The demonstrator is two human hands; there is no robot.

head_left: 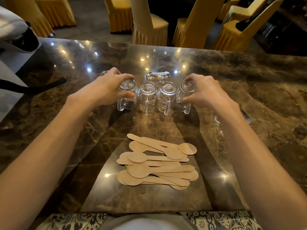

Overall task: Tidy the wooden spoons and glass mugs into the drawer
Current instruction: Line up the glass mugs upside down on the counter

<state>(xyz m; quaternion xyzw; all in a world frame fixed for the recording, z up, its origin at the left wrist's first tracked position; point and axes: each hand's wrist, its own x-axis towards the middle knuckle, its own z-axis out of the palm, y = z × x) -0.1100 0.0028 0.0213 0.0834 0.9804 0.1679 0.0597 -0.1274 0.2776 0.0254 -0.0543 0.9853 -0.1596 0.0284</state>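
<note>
Wooden spoons [157,161] are heaped loosely on the marble tabletop [249,90]. Beyond them, four upturned glass mugs [147,97] are lined up; the end ones are clasped by the left hand [108,87] and right hand [206,92].

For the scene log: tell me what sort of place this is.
Probably a restaurant or banquet hall. Rows of chairs in pleated yellow covers stand beyond a polished marble counter, where upturned glass mugs and a pile of disposable wooden spoons are laid out, as for table service.
</note>
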